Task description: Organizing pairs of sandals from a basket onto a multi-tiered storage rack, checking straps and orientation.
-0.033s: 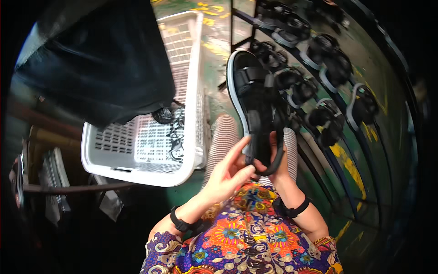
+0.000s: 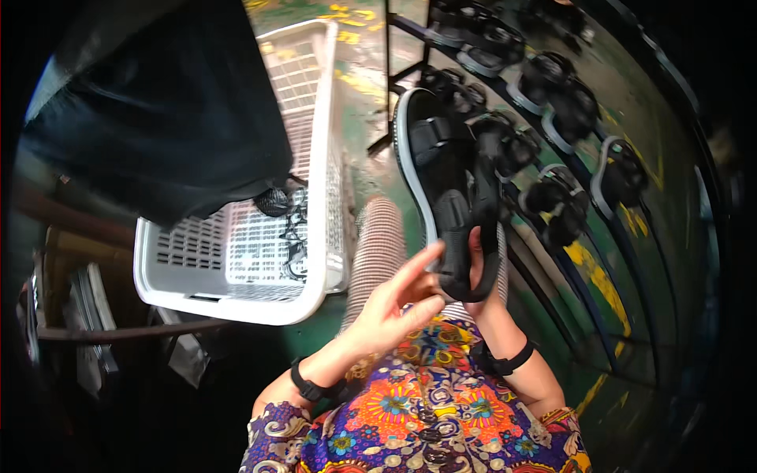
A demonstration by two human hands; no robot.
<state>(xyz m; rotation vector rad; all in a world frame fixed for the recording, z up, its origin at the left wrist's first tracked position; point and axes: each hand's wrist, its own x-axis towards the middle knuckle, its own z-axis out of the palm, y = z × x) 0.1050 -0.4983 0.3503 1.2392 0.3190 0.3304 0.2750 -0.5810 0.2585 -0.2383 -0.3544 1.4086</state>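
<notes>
A black sandal (image 2: 451,209) with a pale sole edge is held over my lap, toe pointing away from me. My right hand (image 2: 490,306) grips it around the heel from the right side. The thumb shows inside by the strap, while the other fingers are hidden behind the shoe. Just left of the heel, my left hand (image 2: 382,317) has its index finger and thumb spread apart. Its index fingertip is close to the sole edge; I cannot tell whether it touches. Nothing shows between those fingers.
To the left stands a white plastic basket (image 2: 315,236) with black strappy pieces (image 2: 296,236) inside. A large black sheet-like item (image 2: 165,118) overhangs it. On the right, a dark metal rack (image 2: 587,296) carries several black sandals (image 2: 564,205). Silvery flat packets (image 2: 95,315) sit at lower left.
My left fingers have come away from the heel strap and opened. The strap's loop at the heel now sits closer to the sandal. The whole view has shifted slightly.
</notes>
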